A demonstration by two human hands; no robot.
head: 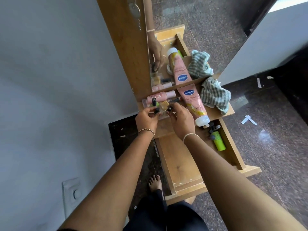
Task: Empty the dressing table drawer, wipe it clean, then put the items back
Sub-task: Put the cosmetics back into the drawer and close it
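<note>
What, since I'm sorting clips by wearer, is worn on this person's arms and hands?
Both forearms are bare, with no sleeves or gloves in view. At the wrist of the left hand sits a thin gold-coloured chain bracelet; at the wrist of the right hand, a thin plain whitish band. No rings can be made out on the fingers that show.

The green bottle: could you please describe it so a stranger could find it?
Below the mirror, the wooden drawer stands open. The green bottle lies along its right wall, grey-capped, the only bright green thing there.
</note>
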